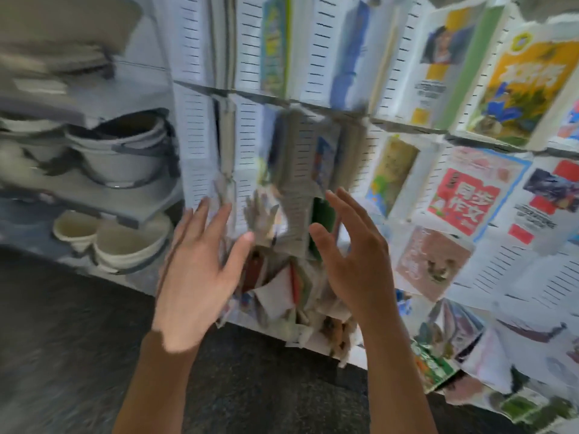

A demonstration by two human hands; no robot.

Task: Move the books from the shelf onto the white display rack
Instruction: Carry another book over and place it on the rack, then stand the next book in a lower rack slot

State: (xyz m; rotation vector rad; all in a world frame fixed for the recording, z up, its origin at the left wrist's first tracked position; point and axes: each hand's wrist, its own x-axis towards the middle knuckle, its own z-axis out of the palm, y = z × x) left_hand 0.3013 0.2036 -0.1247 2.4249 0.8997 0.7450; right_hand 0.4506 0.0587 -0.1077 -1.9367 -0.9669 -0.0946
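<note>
The white display rack with slotted panels fills the middle and right of the view. Books stand face-out in it: a yellow one at upper right, a red and white one below it, a pink one lower down. My left hand and my right hand are both raised in front of the rack's lower middle, fingers spread and straight, holding nothing. Between them lies a blurred jumble of books in the rack's lower pockets. The picture is smeared there.
A grey shelf unit at the left carries stacked white basins and bowls. Dark floor runs below. More books lean in the rack's bottom row at the right.
</note>
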